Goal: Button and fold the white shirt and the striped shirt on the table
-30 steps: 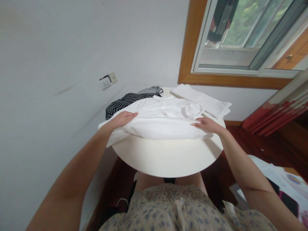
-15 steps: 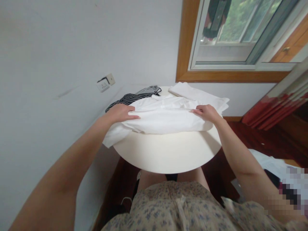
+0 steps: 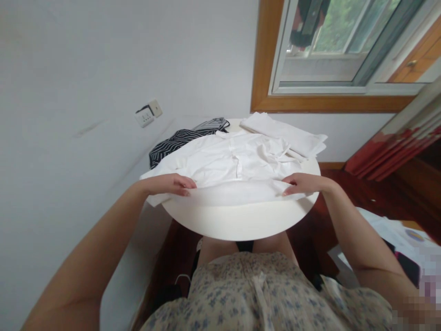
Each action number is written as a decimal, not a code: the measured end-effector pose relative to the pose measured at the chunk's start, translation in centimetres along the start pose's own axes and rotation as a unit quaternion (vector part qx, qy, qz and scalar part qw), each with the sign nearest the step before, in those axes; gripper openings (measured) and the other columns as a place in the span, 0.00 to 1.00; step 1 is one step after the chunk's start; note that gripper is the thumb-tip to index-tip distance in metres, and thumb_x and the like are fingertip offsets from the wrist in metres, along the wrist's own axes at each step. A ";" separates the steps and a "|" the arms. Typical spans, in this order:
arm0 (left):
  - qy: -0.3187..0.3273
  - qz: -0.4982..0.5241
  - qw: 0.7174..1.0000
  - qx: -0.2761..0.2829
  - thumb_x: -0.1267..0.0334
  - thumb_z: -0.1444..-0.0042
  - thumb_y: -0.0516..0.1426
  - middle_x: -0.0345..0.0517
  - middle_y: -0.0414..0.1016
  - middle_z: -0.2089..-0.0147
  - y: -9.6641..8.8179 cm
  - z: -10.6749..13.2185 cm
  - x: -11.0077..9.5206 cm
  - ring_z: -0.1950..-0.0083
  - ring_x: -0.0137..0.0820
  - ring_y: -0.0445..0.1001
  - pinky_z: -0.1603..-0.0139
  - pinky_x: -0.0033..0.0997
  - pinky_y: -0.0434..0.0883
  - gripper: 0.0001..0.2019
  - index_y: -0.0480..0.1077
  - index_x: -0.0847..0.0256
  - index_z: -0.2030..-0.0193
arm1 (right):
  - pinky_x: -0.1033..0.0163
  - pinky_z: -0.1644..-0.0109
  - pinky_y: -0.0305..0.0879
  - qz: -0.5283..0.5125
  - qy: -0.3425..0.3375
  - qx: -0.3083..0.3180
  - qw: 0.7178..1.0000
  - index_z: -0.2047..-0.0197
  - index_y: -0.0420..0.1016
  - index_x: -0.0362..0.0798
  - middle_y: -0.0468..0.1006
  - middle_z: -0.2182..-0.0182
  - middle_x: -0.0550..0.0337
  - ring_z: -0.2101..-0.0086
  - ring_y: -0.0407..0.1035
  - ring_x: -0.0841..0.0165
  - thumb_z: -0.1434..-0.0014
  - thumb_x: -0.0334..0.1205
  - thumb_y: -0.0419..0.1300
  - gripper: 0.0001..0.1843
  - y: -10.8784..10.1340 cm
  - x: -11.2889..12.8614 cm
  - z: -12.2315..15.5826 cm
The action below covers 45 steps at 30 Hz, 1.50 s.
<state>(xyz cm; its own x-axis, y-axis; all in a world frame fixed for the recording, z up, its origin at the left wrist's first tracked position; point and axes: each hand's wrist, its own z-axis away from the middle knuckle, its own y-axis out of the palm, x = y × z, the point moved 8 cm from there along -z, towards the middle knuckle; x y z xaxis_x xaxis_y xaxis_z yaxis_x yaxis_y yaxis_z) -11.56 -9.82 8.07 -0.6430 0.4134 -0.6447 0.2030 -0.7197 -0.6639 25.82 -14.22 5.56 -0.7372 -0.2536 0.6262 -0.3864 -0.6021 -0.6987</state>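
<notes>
A white shirt lies spread across the round table, its front strip showing near the middle and its near edge turned over in a long band. My left hand pinches the left part of this band between thumb and fingers. At the right end, my right hand grips the same band in a similar way. Part of the shirt hangs past the table's left side. Beyond it, a black-and-white striped garment sits at the back left, and a folded white cloth at the back right.
The white round table stands against the wall, its curved front edge close to my body. A wall socket is at the left. A wood-framed window and a red-and-white curtain are at the right. Papers and a phone lie lower right.
Both hands have come nearer to my body, bringing the shirt's folded band with them. More of the shirt's upper surface and its front strip now shows beyond the band.
</notes>
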 end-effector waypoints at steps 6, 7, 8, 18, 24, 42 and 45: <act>-0.040 0.053 0.982 0.176 0.48 0.54 0.63 0.43 0.79 0.63 5.1 0.0 0.8 0.61 0.33 0.74 0.58 0.28 0.70 0.17 0.78 0.57 0.63 | 0.60 0.59 0.68 -0.022 -0.039 0.031 0.999 0.63 0.80 0.52 0.80 0.67 0.61 0.63 0.72 0.58 0.55 0.50 0.66 0.17 2.8 0.6 1.1; -0.048 0.049 0.980 0.189 0.48 0.54 0.63 0.42 0.78 0.66 5.7 -0.1 1.0 0.65 0.32 0.73 0.61 0.27 0.70 0.17 0.78 0.57 0.63 | 0.59 0.57 0.68 -0.027 -0.049 0.017 0.998 0.61 0.79 0.52 0.80 0.66 0.61 0.62 0.72 0.58 0.55 0.48 0.66 0.17 2.9 0.7 1.2; -0.052 0.048 0.978 0.196 0.48 0.55 0.63 0.42 0.78 0.69 6.2 -0.2 1.0 0.67 0.31 0.72 0.64 0.26 0.69 0.17 0.78 0.57 0.63 | 0.58 0.55 0.68 -0.026 -0.061 0.004 0.998 0.59 0.79 0.53 0.80 0.64 0.61 0.61 0.72 0.58 0.54 0.45 0.65 0.18 3.1 0.9 1.3; -0.036 0.086 0.963 0.255 0.48 0.51 0.62 0.46 0.80 0.57 7.9 -0.9 -1.7 0.57 0.34 0.76 0.57 0.29 0.70 0.25 0.72 0.54 0.46 | 0.63 0.56 0.67 0.020 -0.136 0.096 0.986 0.39 0.68 0.54 0.75 0.57 0.59 0.62 0.70 0.68 0.48 0.35 0.60 0.31 6.7 2.5 2.7; 0.055 0.059 0.993 0.084 0.49 0.41 0.55 0.49 0.79 0.54 6.4 -4.8 -5.3 0.56 0.33 0.76 0.56 0.30 0.69 0.20 0.71 0.57 0.47 | 0.65 0.59 0.66 0.029 -0.118 0.098 0.988 0.45 0.75 0.54 0.75 0.63 0.60 0.65 0.68 0.69 0.46 0.32 0.58 0.24 7.3 1.9 1.9; 0.225 -0.342 0.903 -0.135 0.54 0.40 0.54 0.50 0.73 0.61 13.8 -5.1 -12.4 0.56 0.38 0.68 0.56 0.38 0.64 0.12 0.71 0.61 0.61 | 0.56 0.54 0.66 0.159 -0.210 -0.182 0.948 0.52 0.77 0.47 0.75 0.61 0.50 0.60 0.68 0.62 0.38 0.38 0.56 0.14 9.8 8.2 1.3; 0.224 -0.356 0.894 -0.157 0.61 0.38 0.51 0.48 0.73 0.66 13.9 -4.8 -12.4 0.60 0.35 0.69 0.57 0.37 0.65 0.10 0.70 0.61 0.66 | 0.57 0.57 0.67 0.162 -0.208 -0.222 0.939 0.54 0.78 0.47 0.75 0.63 0.50 0.62 0.69 0.63 0.36 0.36 0.51 0.14 9.7 8.2 1.3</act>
<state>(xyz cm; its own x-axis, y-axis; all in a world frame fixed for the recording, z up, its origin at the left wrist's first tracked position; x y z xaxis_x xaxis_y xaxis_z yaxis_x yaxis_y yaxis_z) 2.74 -22.28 4.98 -0.3457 0.9366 -0.0564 0.1018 -0.0223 -0.9946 16.75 -23.13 4.34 -0.6119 -0.6983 0.3714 -0.4400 -0.0896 -0.8935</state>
